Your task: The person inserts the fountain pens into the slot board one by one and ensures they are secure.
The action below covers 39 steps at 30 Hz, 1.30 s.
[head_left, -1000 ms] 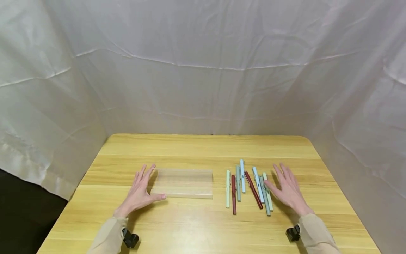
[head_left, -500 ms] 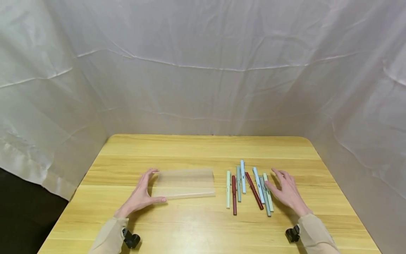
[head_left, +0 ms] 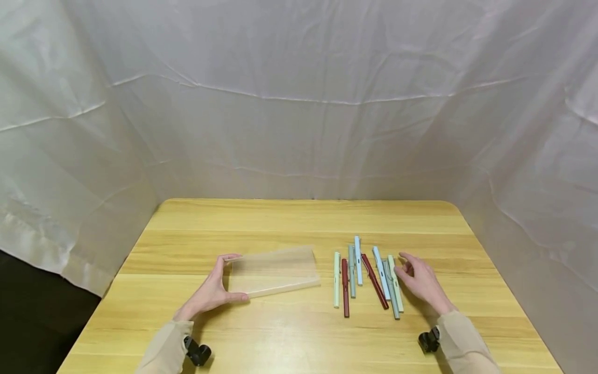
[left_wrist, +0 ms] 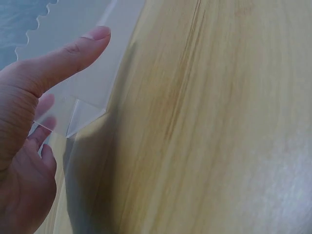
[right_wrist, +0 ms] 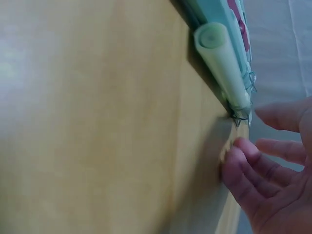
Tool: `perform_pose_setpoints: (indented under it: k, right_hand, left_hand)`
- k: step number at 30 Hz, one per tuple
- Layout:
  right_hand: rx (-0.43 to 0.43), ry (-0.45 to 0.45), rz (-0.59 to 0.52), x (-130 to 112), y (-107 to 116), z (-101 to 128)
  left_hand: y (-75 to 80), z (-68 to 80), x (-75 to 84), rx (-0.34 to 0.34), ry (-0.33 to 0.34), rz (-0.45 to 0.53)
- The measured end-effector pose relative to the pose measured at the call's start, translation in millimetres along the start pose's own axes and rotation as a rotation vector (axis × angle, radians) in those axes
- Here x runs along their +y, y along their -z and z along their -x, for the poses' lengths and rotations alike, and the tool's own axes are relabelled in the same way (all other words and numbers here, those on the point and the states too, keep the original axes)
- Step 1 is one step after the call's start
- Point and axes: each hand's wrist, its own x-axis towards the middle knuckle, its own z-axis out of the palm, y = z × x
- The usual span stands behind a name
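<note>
Gripping a frosted flat plastic case [head_left: 273, 271], left hand [head_left: 210, 290] pinches; right hand's [head_left: 420, 283] curled fingers touch slim pens [head_left: 369, 278]

Open wood table [head_left: 299, 218] behind and in front of everything, clear pouch [head_left: 273, 270] blocks left-centre, row of pens [head_left: 366, 275] blocks right-centre, narrow bare lane between them, draped sheet [head_left: 299, 130] walls three sides.

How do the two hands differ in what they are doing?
The left hand grips the translucent pouch, thumb and fingers at its end; the right hand holds nothing. The left hand's pouch end is tilted up; the right hand's fingers curl loosely beside the pens. Both are over the wooden table.
</note>
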Motion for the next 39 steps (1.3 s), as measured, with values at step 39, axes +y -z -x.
perform_pose_setpoints:
  k: [39]
  right_hand:
    - [-0.182,-0.069,-0.305,10,0,-10]
  left_hand:
    - [-1.3,1.9,4.3,-0.067,-0.029,0.019]
